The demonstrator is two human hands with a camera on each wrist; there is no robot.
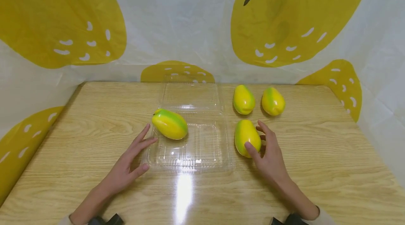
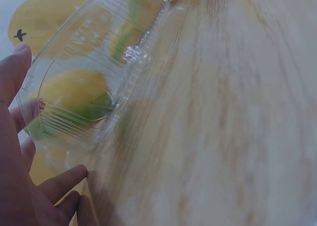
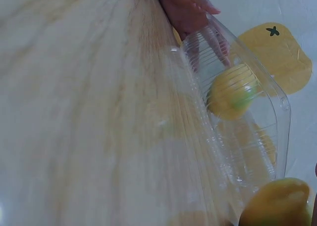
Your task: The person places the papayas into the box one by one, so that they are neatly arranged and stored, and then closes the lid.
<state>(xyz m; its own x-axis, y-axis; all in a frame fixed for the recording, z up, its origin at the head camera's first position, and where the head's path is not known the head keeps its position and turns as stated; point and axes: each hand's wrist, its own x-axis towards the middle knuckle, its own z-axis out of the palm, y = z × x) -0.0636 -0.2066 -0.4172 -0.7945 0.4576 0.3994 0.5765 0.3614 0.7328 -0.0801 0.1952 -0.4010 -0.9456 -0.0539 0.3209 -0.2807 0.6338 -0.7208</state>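
A yellow-green papaya [image 1: 169, 124] lies in the back left of the clear plastic container [image 1: 190, 163]. My left hand [image 1: 128, 163] is at the container's left side, fingers spread, fingertips at its rim; whether they press on it I cannot tell. To the container's right, my right hand [image 1: 270, 156] holds a second papaya [image 1: 245, 132], thumb over it and fingers curved along its right side. This fruit seems to be on the table. Through the container wall, the left wrist view shows the papaya inside [image 2: 74, 94].
Behind the right hand, two more papayas [image 1: 243, 99] stand side by side on the wooden table [image 1: 316, 147]. The container's lid [image 1: 191, 95] lies folded open toward the back. A white cloth [image 1: 177, 21] with yellow fruit prints hangs behind the table and at its sides.
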